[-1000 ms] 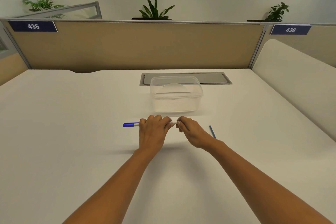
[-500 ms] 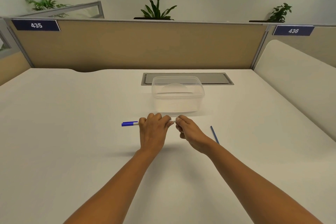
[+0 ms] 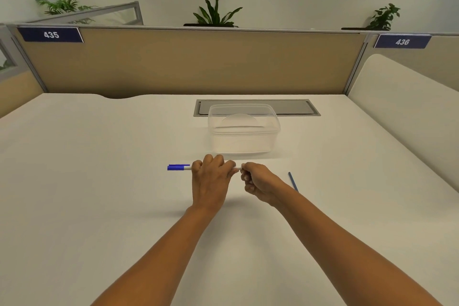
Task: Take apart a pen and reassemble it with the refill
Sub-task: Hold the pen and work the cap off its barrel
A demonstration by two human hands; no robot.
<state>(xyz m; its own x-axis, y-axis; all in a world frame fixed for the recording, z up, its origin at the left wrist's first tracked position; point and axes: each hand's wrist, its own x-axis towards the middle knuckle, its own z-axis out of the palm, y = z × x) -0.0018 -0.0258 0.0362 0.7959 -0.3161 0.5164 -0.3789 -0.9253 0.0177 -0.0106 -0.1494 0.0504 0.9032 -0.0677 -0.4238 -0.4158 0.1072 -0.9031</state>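
1. White desk (image 3: pixel 99 181) fills the cubicle, with a clear plastic tub (image 3: pixel 243 131) standing near its back edge; every place below is given from that tub.
2. Just in front of the tub, the pen (image 3: pixel 178 167) is held level above the desk, its blue cap sticking out to the left.
3. Left hand (image 3: pixel 211 181) is clenched around the pen's barrel; right hand (image 3: pixel 258 184) pinches the white tip end.
4. Front-right of the tub, a thin blue refill (image 3: pixel 292 180) lies on the desk, partly behind the right wrist.
5. Risk: a twist or sharp pull could pop the small tip piece free, letting it roll away.
6. Risk: the right forearm could sweep the refill away.
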